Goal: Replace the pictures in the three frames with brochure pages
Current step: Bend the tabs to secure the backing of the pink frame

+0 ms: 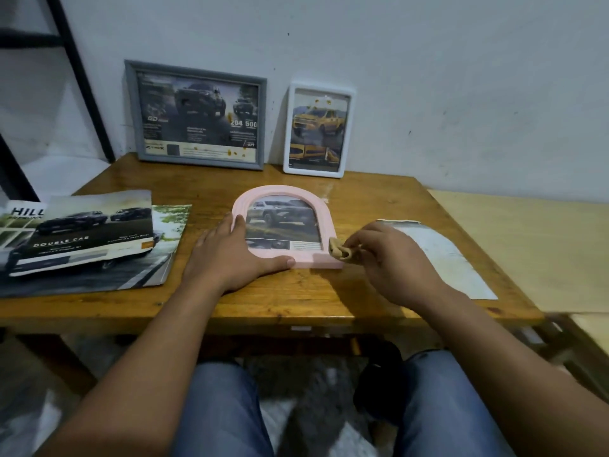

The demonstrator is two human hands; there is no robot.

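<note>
Pink arched frame lies flat on the wooden table, near its middle, with a brochure page showing a silver SUV inside. Left hand rests flat and open on the frame's lower left corner, fingers straight along the left edge, thumb stretched along the bottom edge. Right hand is at the frame's lower right corner, fingers curled, pinching a small tan object that touches the frame's right edge; what the object is, cannot tell.

Behind the pink frame, leaning on the wall: grey frame to the back left, holding a dark truck brochure page; white frame directly behind, holding a yellow pickup page. Both stand upright on the table's far edge.

Left of the pink frame, a stack of car brochures lies spread on the table, top sheet reading "DOUBLE CAB". Right of the pink frame, a loose sheet lies flat, partly under the right hand. Person's jeans-clad knees show below the table.
</note>
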